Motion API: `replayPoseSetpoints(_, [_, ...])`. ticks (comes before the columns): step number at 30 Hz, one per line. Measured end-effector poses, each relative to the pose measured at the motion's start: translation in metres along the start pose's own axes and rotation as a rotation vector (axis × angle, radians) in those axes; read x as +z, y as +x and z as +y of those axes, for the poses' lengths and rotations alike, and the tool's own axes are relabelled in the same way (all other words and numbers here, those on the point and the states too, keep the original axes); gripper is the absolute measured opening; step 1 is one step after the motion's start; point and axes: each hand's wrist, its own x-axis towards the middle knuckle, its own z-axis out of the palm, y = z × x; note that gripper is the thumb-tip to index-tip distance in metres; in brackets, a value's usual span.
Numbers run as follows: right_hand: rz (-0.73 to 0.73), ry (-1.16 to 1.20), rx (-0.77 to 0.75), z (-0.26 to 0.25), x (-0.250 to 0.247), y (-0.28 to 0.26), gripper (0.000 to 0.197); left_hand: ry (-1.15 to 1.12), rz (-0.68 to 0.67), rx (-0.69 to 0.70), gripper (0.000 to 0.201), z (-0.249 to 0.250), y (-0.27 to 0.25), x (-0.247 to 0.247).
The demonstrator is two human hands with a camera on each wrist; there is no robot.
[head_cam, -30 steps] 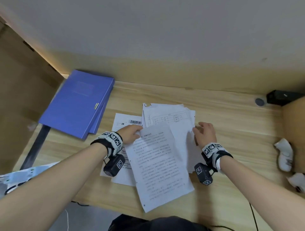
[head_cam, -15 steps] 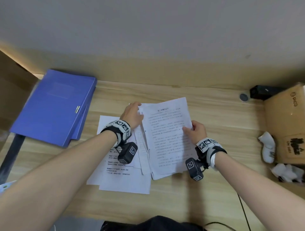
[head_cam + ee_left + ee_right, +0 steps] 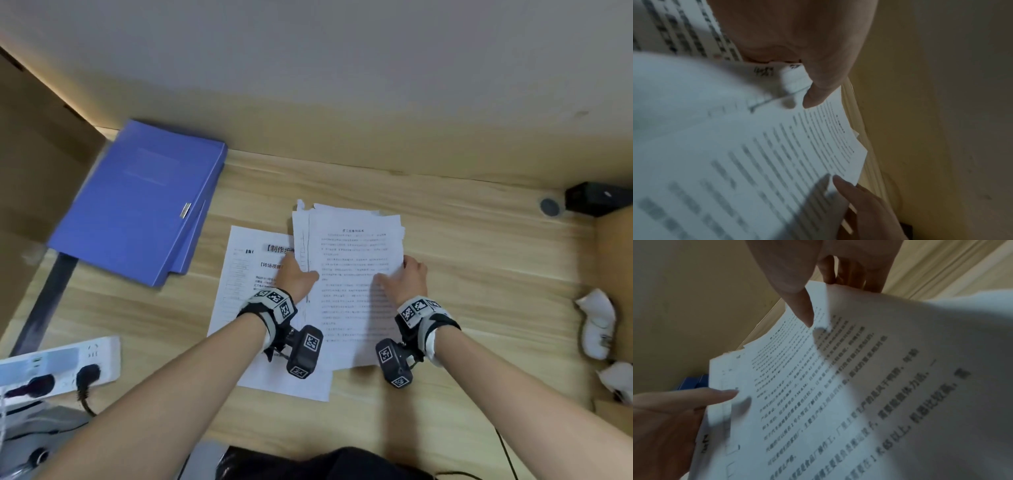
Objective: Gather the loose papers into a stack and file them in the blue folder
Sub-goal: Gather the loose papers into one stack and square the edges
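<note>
A closed blue folder point(image 3: 137, 202) lies at the back left of the wooden desk point(image 3: 479, 260). At the desk's middle sits a rough stack of printed papers point(image 3: 352, 274), its top corners uneven. My left hand point(image 3: 296, 279) pinches the stack's left edge, thumb point(image 3: 818, 94) on top and the other fingers hidden beneath. My right hand point(image 3: 407, 277) pinches the right edge, thumb point(image 3: 801, 309) on the top sheet, fingers point(image 3: 838, 272) behind the edge. Two loose sheets point(image 3: 246, 274) lie flat under the stack's left side.
A white power strip point(image 3: 58, 366) with plugs sits off the front left. Cardboard boxes stand at the left point(image 3: 34, 154) and right point(image 3: 613, 257). White crumpled objects point(image 3: 596, 322) lie beside the right box. A black device point(image 3: 596, 197) rests at the back right.
The sheet my left hand carried now lies on top of the stack. Both hands have shifted to the stack's side edges and pinch it there.
</note>
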Motion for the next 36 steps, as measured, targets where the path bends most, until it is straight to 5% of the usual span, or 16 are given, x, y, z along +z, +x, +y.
replayPoseSetpoints(2, [-0.017,0.040,-0.007,-0.004,0.005,-0.003,0.045,-0.054,-0.018,0.040,0.055,0.000,-0.007,0.004])
replayPoseSetpoints(7, [-0.062,0.169,0.027,-0.003,0.010,-0.012,0.056,-0.121,-0.006,0.097,0.045,-0.002,-0.028,-0.002])
replayPoseSetpoints(13, [-0.127,0.413,0.031,0.005,0.025,-0.038,0.041,-0.126,-0.067,0.088,0.043,-0.026,-0.043,-0.043])
replayPoseSetpoints(18, [-0.052,0.273,0.001,0.001,0.052,-0.062,0.028,-0.080,-0.095,0.049,0.038,-0.059,-0.046,-0.065])
replayPoseSetpoints(24, [0.147,0.201,0.004,-0.001,0.075,-0.076,0.043,0.155,0.315,0.236,0.045,-0.083,-0.034,-0.104])
replayPoseSetpoints(26, [0.194,0.172,0.016,0.003,0.083,-0.074,0.037,0.326,0.387,0.173,0.053,-0.090,-0.027,-0.118])
replayPoseSetpoints(28, [0.221,0.156,0.044,0.015,0.095,-0.063,0.042,0.343,0.352,0.073,0.062,-0.094,-0.019,-0.124])
replayPoseSetpoints(31, [0.227,0.164,0.072,0.023,0.115,-0.056,0.065,0.084,0.203,0.016,0.060,-0.090,-0.019,-0.120])
replayPoseSetpoints(36, [0.176,0.271,0.059,-0.019,0.132,-0.096,0.064,-0.116,0.026,0.019,0.048,-0.086,-0.031,-0.092])
